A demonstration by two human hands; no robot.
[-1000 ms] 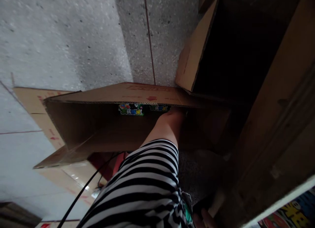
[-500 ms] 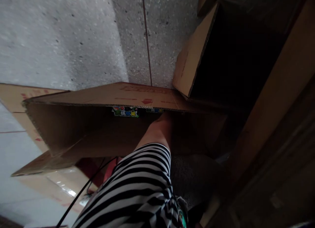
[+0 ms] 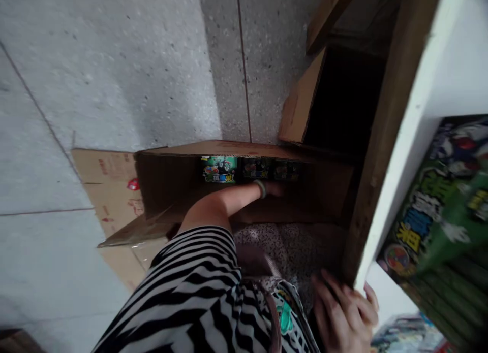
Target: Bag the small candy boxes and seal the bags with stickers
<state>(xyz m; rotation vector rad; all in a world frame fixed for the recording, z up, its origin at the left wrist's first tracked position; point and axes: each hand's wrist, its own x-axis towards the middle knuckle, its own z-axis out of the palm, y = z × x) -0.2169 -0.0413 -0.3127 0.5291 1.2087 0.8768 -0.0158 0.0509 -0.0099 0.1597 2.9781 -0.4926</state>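
My left arm in a black-and-white striped sleeve reaches into an open cardboard box [image 3: 168, 183] lying on the floor. My left hand [image 3: 275, 188], with a green bracelet on its wrist, is deep in the box's shadow just below a row of colourful printed packets [image 3: 219, 170]. Its fingers are too dark to make out. My right hand [image 3: 345, 312] is at the bottom right, fingers curled over the lower corner of a white shelf edge [image 3: 400, 180].
A second open carton [image 3: 299, 106] stands behind the first, against a wooden post [image 3: 381, 139]. Green printed packs [image 3: 430, 216] fill the shelf on the right. Flattened cardboard [image 3: 102, 175] lies on the speckled grey floor at left.
My left arm has stretched further right into the box, so the wrist and bracelet now show. My right hand and the white shelf with green packs have come into view.
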